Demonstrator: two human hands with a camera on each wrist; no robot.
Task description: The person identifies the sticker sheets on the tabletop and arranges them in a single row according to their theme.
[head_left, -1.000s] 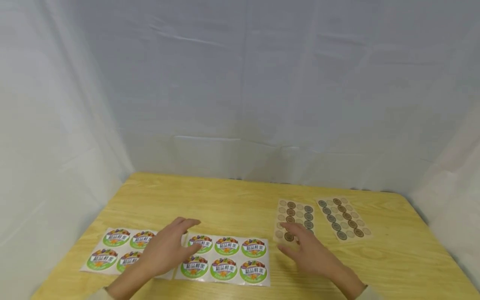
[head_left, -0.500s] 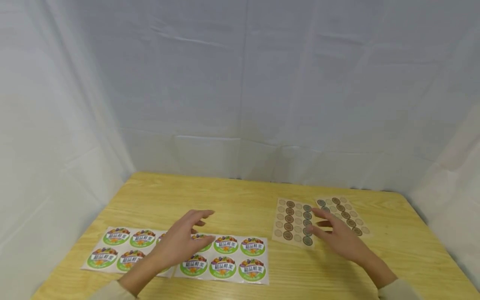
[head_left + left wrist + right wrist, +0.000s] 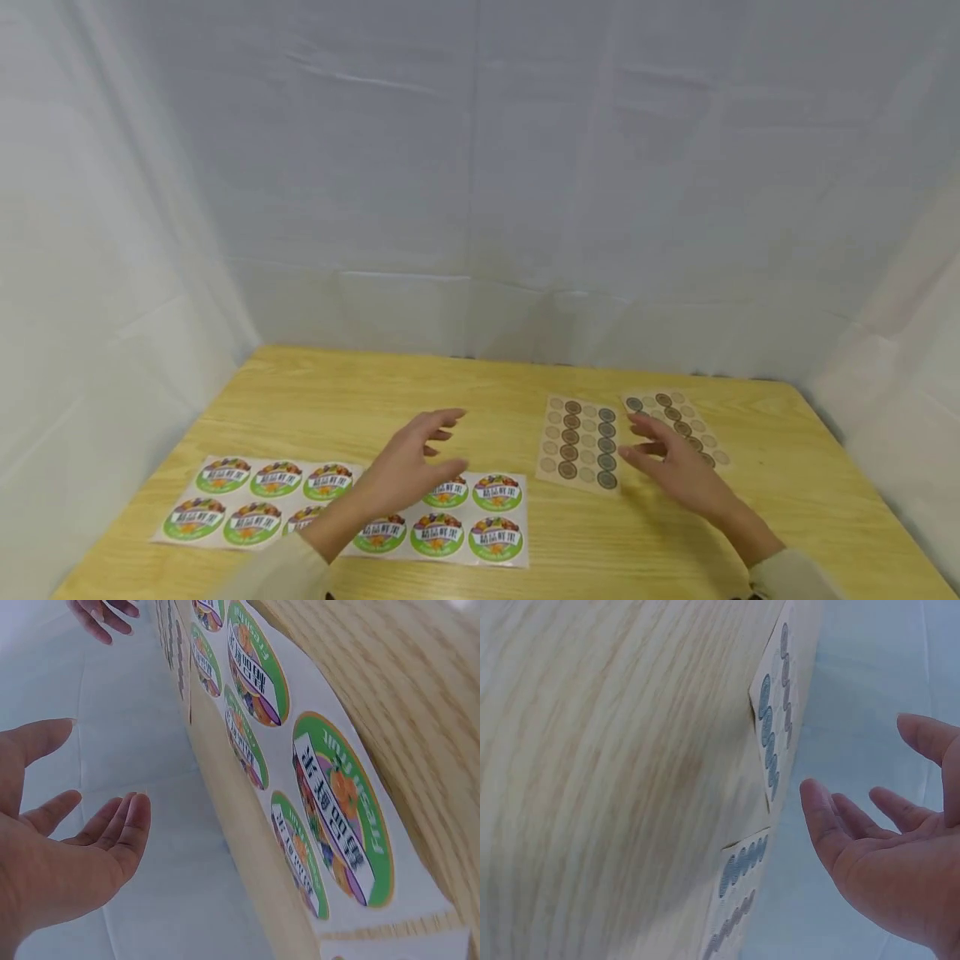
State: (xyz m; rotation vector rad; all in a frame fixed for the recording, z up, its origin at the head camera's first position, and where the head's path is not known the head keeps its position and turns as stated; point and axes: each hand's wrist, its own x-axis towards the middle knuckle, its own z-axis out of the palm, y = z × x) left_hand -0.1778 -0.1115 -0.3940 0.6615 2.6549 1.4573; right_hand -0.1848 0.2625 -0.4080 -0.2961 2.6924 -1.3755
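My left hand (image 3: 407, 468) hovers over the right-hand sheet of round fruit stickers (image 3: 467, 518), its fingers loosely bent and thumb apart, holding nothing. A matching fruit sticker sheet (image 3: 251, 493) lies directly to the left, with part of it behind my left forearm. My right hand (image 3: 684, 473) hangs above the table with nothing in its grasp, fingertips by the right edge of a tan sheet of small round stickers (image 3: 579, 443). A second tan sticker sheet (image 3: 684, 410) lies beyond that hand, which hides its near part. In the right wrist view, thumb and fingers are spread apart.
All the sheets lie flat on a yellow wood-grain table (image 3: 375, 375). White sheeting (image 3: 465, 167) hangs along the table's back edge and both sides.
My right hand has moved right, from over the left tan sheet to its right edge. My left hand has shifted right and slightly forward across the fruit stickers. The sheets stay on the table.
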